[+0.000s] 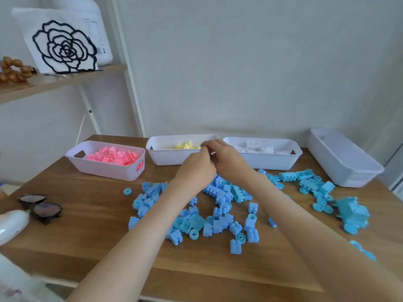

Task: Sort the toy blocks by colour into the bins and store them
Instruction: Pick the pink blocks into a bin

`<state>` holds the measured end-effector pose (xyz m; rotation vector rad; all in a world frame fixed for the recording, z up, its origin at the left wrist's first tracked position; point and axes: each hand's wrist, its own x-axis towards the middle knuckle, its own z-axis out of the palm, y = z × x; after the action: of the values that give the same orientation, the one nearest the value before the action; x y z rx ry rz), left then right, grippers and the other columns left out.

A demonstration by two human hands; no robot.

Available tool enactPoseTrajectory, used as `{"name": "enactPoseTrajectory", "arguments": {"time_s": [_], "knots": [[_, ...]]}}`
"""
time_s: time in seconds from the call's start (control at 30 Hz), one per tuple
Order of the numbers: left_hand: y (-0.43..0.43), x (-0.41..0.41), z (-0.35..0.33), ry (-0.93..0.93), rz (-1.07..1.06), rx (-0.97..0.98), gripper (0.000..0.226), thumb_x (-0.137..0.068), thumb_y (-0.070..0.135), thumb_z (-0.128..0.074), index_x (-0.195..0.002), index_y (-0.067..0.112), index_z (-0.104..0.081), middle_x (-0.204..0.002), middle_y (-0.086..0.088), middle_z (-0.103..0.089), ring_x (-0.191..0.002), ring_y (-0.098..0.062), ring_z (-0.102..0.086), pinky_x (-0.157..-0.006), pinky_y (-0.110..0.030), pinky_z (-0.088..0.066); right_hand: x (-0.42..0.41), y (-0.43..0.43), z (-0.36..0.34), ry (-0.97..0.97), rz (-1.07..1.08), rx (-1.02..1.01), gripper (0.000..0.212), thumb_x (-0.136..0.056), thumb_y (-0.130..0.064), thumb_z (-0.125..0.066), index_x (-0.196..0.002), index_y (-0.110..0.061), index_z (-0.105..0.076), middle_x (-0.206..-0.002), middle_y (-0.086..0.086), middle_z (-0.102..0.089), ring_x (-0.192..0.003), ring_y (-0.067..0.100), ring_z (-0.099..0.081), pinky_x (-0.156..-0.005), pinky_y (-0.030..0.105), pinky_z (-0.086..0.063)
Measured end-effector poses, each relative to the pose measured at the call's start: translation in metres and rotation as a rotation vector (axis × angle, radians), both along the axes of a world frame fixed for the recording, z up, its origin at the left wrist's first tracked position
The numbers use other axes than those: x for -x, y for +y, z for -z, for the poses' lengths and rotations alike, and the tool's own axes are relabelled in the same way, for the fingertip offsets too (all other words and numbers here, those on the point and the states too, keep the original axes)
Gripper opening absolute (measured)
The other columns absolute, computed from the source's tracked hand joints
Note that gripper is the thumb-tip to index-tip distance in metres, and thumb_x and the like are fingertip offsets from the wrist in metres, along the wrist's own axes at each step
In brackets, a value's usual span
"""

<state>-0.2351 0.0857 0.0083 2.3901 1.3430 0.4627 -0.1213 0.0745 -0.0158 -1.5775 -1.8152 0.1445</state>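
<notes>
The L hand (197, 165) and R hand (229, 159) are held fingertip to fingertip above the table (87, 214), fingers of both curled. A small pale piece (212, 153) is seen in the gap btw them. Whether either hand actually grips it cannot be told.

Just behind the grip, the near rims of the yellow bin (157, 156) and white bin (272, 163) are met; yellow blocks (185, 146) and white blocks (255, 147) are seen inside. Further left, the pink bin (104, 168) w/ pink blocks (113, 156) is set at an angle, apart from the yellow bin. Well right of the grip, a fourth bin (340, 162) is placed near the table's R edge.

Under and in front of the grip, loose blue blocks (218, 214) are scattered btw the forearms and out to both sides; a blue wheeled build (353, 212) is found front-right.

Bare wood is left front-left of the grip, bounded by sunglasses (41, 207) near the L edge, and along the table's near edge.
</notes>
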Motion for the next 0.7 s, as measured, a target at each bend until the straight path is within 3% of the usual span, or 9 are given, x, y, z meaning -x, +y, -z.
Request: {"name": "enactPoseTrajectory", "arguments": {"time_s": [0.17, 0.3, 0.4, 0.47, 0.57, 0.63, 0.7], "knots": [[-0.041, -0.081, -0.018, 0.149, 0.214, -0.042, 0.03, -0.096, 0.01, -0.036, -0.12, 0.001, -0.052, -0.112, -0.017, -0.06, -0.104, -0.03, -0.057, -0.076, -0.033, -0.04, -0.083, -0.054, 0.0, -0.077, 0.178, 0.059, 0.038, -0.083, 0.006, -0.052, -0.12, -0.005, -0.057, -0.114, 0.014, -0.06, -0.105, 0.029, -0.056, -0.087, 0.031, -0.043], [-0.064, -0.13, -0.014, 0.137, 0.365, -0.005, 0.03, -0.098, 0.027, -0.039, -0.101, 0.003, -0.058, -0.096, -0.011, -0.06, -0.083, -0.024, -0.052, -0.063, -0.029, -0.038, -0.161, -0.106, -0.006, -0.083, 0.517, 0.12, 0.033, -0.096, -0.009, -0.042, -0.128, -0.01, -0.052, -0.12, 0.011, -0.06, -0.109, 0.027, -0.055, -0.08, 0.023, -0.035], [-0.079, -0.158, -0.011, 0.249, 0.54, 0.06, 0.038, -0.097, 0.034, -0.047, -0.123, 0.006, -0.05, -0.113, -0.008, -0.057, -0.094, -0.021, -0.053, -0.074, -0.031, -0.045, -0.208, -0.134, -0.005, -0.06, 0.67, 0.225, 0.036, -0.1, -0.015, -0.038, -0.134, -0.012, -0.045, -0.126, 0.013, -0.058, -0.114, 0.031, -0.053, -0.093, 0.032, -0.037], [-0.084, -0.17, -0.009, 0.283, 0.602, 0.086, 0.043, -0.096, 0.036, -0.049, -0.131, 0.01, -0.045, -0.121, -0.008, -0.055, -0.103, -0.021, -0.055, -0.085, -0.035, -0.048, -0.232, -0.142, 0.002, -0.172, 0.781, 0.351, 0.039, -0.1, -0.019, -0.037, -0.139, -0.014, -0.038, -0.133, 0.01, -0.053, -0.119, 0.028, -0.051, -0.101, 0.035, -0.034], [-0.095, -0.196, -0.001, 0.212, 0.623, 0.131, 0.042, -0.095, 0.035, -0.05, -0.129, 0.011, -0.045, -0.123, -0.007, -0.055, -0.107, -0.021, -0.055, -0.088, -0.035, -0.047, -0.259, -0.153, 0.01, -0.416, 0.836, 0.536, 0.04, -0.097, -0.01, -0.033, -0.136, -0.019, -0.041, -0.136, 0.002, -0.047, -0.123, 0.021, -0.047, -0.101, 0.032, -0.033], [-0.102, -0.211, 0.006, 0.165, 0.609, 0.16, 0.043, -0.095, 0.035, -0.05, -0.13, 0.011, -0.045, -0.126, -0.008, -0.052, -0.11, -0.023, -0.053, -0.086, -0.034, -0.045, -0.267, -0.157, 0.015, -0.44, 0.802, 0.551, 0.039, -0.095, -0.005, -0.035, -0.128, -0.021, -0.048, -0.128, -0.001, -0.051, -0.122, 0.018, -0.046, -0.104, 0.031, -0.029], [-0.11, -0.226, 0.012, 0.135, 0.583, 0.18, 0.041, -0.096, 0.033, -0.048, -0.129, 0.009, -0.045, -0.125, -0.01, -0.052, -0.109, -0.024, -0.054, -0.082, -0.034, -0.044, -0.27, -0.159, 0.02, -0.517, 0.794, 0.458, 0.033, -0.095, -0.006, -0.036, -0.114, -0.024, -0.056, -0.11, -0.007, -0.058, -0.118, 0.014, -0.046, -0.11, 0.036, -0.014]]}}
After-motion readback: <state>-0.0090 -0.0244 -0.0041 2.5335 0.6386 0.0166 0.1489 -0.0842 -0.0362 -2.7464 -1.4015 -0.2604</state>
